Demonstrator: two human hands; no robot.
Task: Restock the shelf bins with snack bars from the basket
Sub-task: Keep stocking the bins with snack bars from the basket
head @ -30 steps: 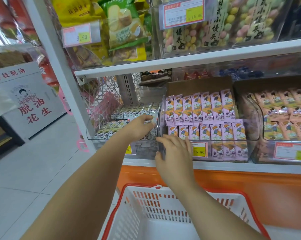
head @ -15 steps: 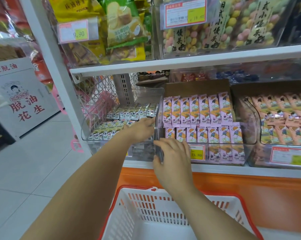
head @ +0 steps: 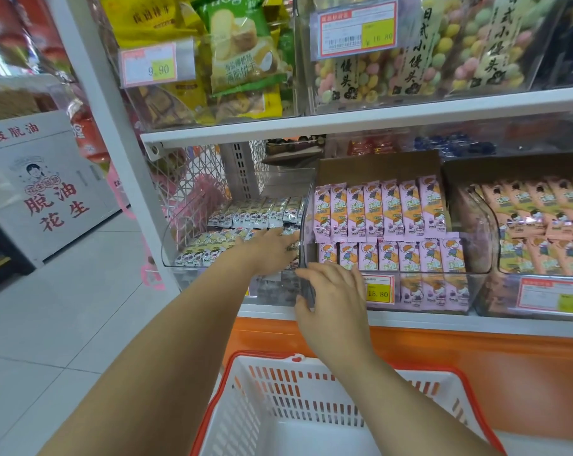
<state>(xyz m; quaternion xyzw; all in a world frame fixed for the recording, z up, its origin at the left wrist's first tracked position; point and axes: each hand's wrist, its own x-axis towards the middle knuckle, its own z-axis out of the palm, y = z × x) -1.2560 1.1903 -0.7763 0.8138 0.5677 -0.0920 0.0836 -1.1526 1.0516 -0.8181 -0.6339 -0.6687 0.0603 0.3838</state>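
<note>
While we face the shelf (head: pixel 361 121), the left hand (head: pixel 272 248) reaches deep into the left bin (head: pixel 179 240), a clear plastic tub at the shelf's end. Its fingers lie stretched and flat, palm down, on the white-wrapped snack bars (head: pixel 255 215) laid in rows there; fingertips sit close against the bin's right wall. The right hand (head: pixel 334 297) grasps the front left corner of the middle bin (head: pixel 410 274), thumb on the near side, fingers curled over the top edge. That bin holds pink snack bars (head: pixel 377 209) standing upright in two tiers, with a cardboard flap behind. A price tag (head: pixel 379 289) reading 15.80 sits just right of the right hand. Farther right, a third bin holds peach-wrapped bars (head: pixel 542 209). Below our arms sits the basket (head: pixel 278 355), white slotted walls, red rim, against the orange shelf base.
</note>
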